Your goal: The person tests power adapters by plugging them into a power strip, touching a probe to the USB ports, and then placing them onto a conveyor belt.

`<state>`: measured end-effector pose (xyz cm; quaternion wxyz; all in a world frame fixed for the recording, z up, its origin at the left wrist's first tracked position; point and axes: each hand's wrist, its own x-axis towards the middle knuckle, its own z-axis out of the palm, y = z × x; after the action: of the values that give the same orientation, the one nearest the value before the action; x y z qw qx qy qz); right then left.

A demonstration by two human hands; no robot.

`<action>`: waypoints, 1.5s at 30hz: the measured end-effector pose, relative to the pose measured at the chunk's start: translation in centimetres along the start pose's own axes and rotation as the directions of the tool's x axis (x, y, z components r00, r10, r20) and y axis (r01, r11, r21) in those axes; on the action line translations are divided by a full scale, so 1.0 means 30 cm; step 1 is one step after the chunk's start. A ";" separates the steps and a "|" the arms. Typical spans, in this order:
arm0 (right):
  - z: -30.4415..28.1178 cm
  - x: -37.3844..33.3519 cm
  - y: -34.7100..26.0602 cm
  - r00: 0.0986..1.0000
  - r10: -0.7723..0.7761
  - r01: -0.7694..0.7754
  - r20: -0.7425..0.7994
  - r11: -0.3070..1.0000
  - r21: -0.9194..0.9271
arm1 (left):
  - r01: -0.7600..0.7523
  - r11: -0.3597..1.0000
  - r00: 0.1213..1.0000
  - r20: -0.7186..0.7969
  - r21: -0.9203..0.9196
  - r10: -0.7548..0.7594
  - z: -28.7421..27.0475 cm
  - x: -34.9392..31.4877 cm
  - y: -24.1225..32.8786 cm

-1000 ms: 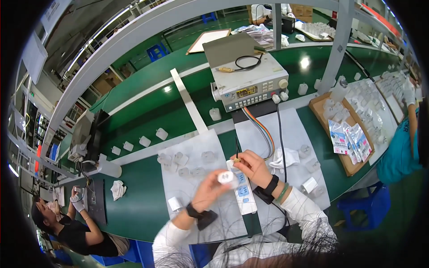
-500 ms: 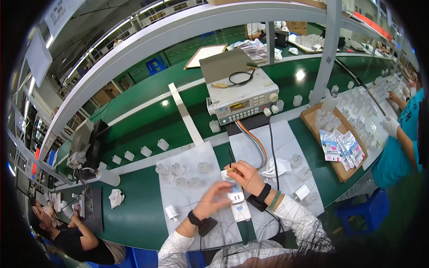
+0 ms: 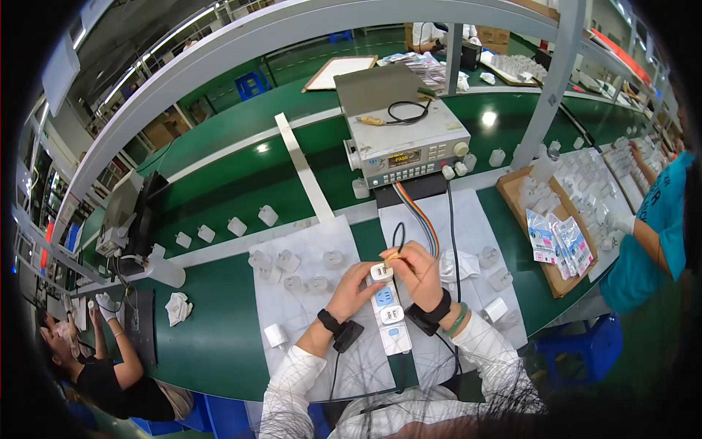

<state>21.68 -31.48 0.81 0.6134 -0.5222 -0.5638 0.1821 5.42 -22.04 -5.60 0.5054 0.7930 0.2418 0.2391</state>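
A white power strip with blue socket faces lies upright before me. One white USB charger sits in its middle, and another charger is at its far end. My left hand has its thumb and fingers closed on the side of that far charger. In my right hand a yellowish cable plug is pinched just above the same charger, with a black lead looping behind it. The fingers hide part of the plug, so I cannot tell whether it is inserted.
A bench tester with a lit display stands behind, rainbow wires running down. Several chargers lie on the left white sheet, with a crumpled cloth on the right one. A carton holds packets; co-workers sit at both sides.
My left hand, blurred and apart before, has moved up to the far charger and closed on it. My right hand has shifted slightly right with the plug. The view has turned a little.
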 end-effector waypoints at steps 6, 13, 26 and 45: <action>-0.063 -0.135 -0.110 0.982 0.117 -0.108 0.147 0.992 -0.066 | -0.059 0.997 0.998 -0.027 0.056 0.061 -0.007 -0.007 0.019; -0.054 -0.204 -0.087 0.978 0.041 -0.005 0.202 0.984 -0.179 | -0.041 0.999 0.998 -0.036 0.017 0.041 -0.013 -0.012 0.027; -0.056 -0.205 -0.063 0.947 0.137 -0.129 0.289 0.991 -0.047 | -0.076 0.626 0.983 -0.047 0.776 0.178 -0.399 0.533 0.112; -0.048 -0.230 -0.013 0.936 0.115 -0.112 0.332 0.993 -0.029 | -0.031 -0.208 0.921 -0.053 0.978 -0.385 -0.682 0.390 -0.181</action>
<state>20.75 -37.86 -2.07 0.4951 -0.5185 -0.6292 0.3002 0.90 1.32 -1.33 -0.2276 0.8709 0.3768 -0.2187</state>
